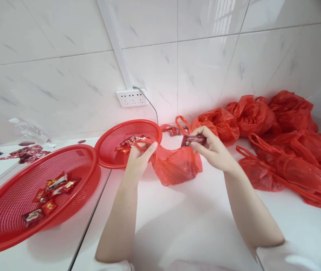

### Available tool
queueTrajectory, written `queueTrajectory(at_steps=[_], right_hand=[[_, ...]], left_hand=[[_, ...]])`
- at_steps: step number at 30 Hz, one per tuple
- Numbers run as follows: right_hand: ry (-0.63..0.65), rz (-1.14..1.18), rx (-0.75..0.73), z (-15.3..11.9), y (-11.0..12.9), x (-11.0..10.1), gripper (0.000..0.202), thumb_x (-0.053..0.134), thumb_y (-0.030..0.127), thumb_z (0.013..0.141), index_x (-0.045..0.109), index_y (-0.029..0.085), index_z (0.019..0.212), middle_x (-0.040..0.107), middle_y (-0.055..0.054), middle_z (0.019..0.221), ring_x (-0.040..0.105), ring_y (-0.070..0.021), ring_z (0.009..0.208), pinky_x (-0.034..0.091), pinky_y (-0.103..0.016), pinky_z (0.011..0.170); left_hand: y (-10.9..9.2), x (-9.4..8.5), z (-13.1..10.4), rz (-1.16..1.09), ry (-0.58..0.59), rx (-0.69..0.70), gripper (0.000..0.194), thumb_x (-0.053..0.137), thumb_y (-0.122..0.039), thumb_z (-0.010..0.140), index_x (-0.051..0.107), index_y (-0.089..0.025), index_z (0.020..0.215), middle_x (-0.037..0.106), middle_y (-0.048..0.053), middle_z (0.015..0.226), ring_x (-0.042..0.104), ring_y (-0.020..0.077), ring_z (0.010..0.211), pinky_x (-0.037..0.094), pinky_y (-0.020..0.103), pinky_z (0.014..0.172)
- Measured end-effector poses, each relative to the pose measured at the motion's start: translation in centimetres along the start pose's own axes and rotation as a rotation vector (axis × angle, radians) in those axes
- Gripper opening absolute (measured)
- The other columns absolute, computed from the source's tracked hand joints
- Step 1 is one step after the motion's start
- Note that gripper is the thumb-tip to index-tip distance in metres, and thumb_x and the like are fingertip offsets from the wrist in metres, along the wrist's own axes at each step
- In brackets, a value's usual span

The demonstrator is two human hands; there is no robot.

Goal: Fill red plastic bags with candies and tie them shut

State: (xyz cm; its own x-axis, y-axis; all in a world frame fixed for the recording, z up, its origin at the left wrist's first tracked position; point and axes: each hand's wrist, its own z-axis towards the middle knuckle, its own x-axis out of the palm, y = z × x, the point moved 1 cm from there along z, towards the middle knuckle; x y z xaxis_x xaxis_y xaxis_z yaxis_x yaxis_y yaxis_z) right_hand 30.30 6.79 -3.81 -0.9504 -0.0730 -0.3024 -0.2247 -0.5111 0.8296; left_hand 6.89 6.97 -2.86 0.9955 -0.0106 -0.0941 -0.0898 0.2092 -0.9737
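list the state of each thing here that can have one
Left hand, closed on held bag
Right hand, closed on dark packet
Held bag, bulging
Dark packet, seal unclear
Left basket, a few packets inside
Far basket, packets inside
Other bags, bulging, bunched together
Bottle, upright or lying unclear
Wall socket, mounted, on or off unclear

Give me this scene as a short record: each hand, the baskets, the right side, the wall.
Left hand: grips the red plastic bag
Right hand: holds a dark red wrapped packet
Nearer red mesh basket: small wrapped packets inside
Farther red mesh basket: also small wrapped packets
Right side: several other red bags
Wall: white power outlet panel
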Motion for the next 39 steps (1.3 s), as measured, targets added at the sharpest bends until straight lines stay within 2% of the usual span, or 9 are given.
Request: queueTrajectory(at_steps=[5, 9, 14, 21, 24, 28, 31, 35, 39], right_hand=[[0.143, -0.174, -0.170, 0.0, 0.4, 2.9, 0.010, 0.058, 0.020, 0.085, 0.063, 0.022, 0.094, 0.068, -0.003, 0.093, 0.061, -0.0157, 0.079, 0.048, -0.029, 0.071], [0.163, -0.257, -0.118, 0.6, -1.3, 4.2, 0.019, 0.055, 0.015, 0.086, 0.066, 0.021, 0.100, 0.071, -0.004, 0.099, 0.064, -0.0168, 0.085, 0.049, -0.030, 0.075], [0.203, -0.477, 0.047, 0.7, -2.3, 3.9, 0.022, 0.051, 0.019, 0.091, 0.067, 0.025, 0.105, 0.072, -0.004, 0.103, 0.067, -0.0216, 0.090, 0.048, -0.033, 0.074], [0.249, -0.611, 0.021, 0.1, -1.3, 2.7, 0.022, 0.060, 0.032, 0.088, 0.066, 0.027, 0.109, 0.071, -0.005, 0.082, 0.066, -0.0228, 0.076, 0.047, -0.031, 0.066], [0.154, -0.773, 0.128, 0.2, -0.9, 2.1, 0.040, 0.055, 0.039, 0.091, 0.055, 0.025, 0.128, 0.068, -0.005, 0.072, 0.065, -0.0246, 0.071, 0.046, -0.033, 0.065], [-0.099, -0.806, 0.258, 0.4, -0.8, 1.2, 0.070, 0.057, 0.040, 0.089, 0.027, 0.022, 0.149, 0.066, -0.003, 0.068, 0.062, -0.0258, 0.065, 0.046, -0.035, 0.063], [-0.282, -0.817, 0.205, 0.3, -1.0, 0.7, 0.064, 0.055, 0.040, 0.089, 0.033, 0.023, 0.147, 0.067, -0.007, 0.081, 0.063, -0.0250, 0.068, 0.047, -0.036, 0.063], [-0.427, -0.901, 0.056, 0.3, -1.2, 0.0, 0.042, 0.046, 0.036, 0.094, 0.053, 0.022, 0.133, 0.064, -0.015, 0.115, 0.061, -0.0319, 0.102, 0.051, -0.044, 0.078], [-0.240, -0.753, -0.218, -0.1, 0.2, 0.8, 0.047, 0.044, 0.028, 0.095, 0.041, 0.022, 0.142, 0.051, -0.013, 0.140, 0.043, -0.0306, 0.133, 0.039, -0.053, 0.104]], left_hand=[[-0.3, 0.3, -0.6, 0.047, 0.062, 0.057, 0.021, 0.066, -0.037, 0.082, 0.065, -0.016, 0.080, 0.063, 0.003, 0.078, 0.061, 0.0174, 0.080, 0.048, 0.030, 0.078], [-0.7, 0.2, -1.0, 0.044, 0.026, 0.111, 0.021, 0.068, -0.037, 0.080, 0.064, -0.016, 0.078, 0.061, 0.002, 0.077, 0.058, 0.0158, 0.077, 0.048, 0.028, 0.076], [-1.5, 0.0, -1.3, 0.030, -0.102, 0.143, 0.019, 0.067, -0.036, 0.081, 0.063, -0.018, 0.077, 0.059, 0.001, 0.076, 0.056, 0.0133, 0.074, 0.048, 0.025, 0.074], [-1.6, -0.9, -1.1, 0.004, -0.150, 0.165, 0.019, 0.068, -0.035, 0.080, 0.062, -0.019, 0.072, 0.058, -0.001, 0.069, 0.053, 0.0106, 0.063, 0.047, 0.023, 0.063], [-1.3, -1.3, -0.8, -0.126, -0.170, 0.213, 0.014, 0.071, -0.032, 0.076, 0.066, -0.020, 0.072, 0.061, 0.000, 0.077, 0.055, 0.0099, 0.068, 0.047, 0.022, 0.065], [-1.2, -1.2, -0.9, -0.305, -0.129, 0.278, 0.009, 0.073, -0.028, 0.074, 0.069, -0.025, 0.082, 0.065, 0.001, 0.109, 0.060, 0.0163, 0.101, 0.048, 0.028, 0.087], [-1.5, -0.9, -1.2, -0.295, -0.049, 0.276, 0.034, 0.072, -0.034, 0.074, 0.065, -0.030, 0.106, 0.062, 0.004, 0.121, 0.059, 0.0217, 0.110, 0.048, 0.035, 0.093], [-1.7, -0.6, -1.5, -0.227, 0.038, 0.184, 0.063, 0.070, -0.035, 0.077, 0.045, -0.035, 0.135, 0.064, 0.004, 0.109, 0.065, 0.0156, 0.084, 0.052, 0.034, 0.082], [-1.3, 0.1, -1.9, -0.151, 0.128, 0.008, 0.056, 0.059, -0.035, 0.086, 0.040, -0.033, 0.138, 0.054, -0.007, 0.071, 0.039, 0.0042, 0.042, 0.047, 0.024, 0.054]])
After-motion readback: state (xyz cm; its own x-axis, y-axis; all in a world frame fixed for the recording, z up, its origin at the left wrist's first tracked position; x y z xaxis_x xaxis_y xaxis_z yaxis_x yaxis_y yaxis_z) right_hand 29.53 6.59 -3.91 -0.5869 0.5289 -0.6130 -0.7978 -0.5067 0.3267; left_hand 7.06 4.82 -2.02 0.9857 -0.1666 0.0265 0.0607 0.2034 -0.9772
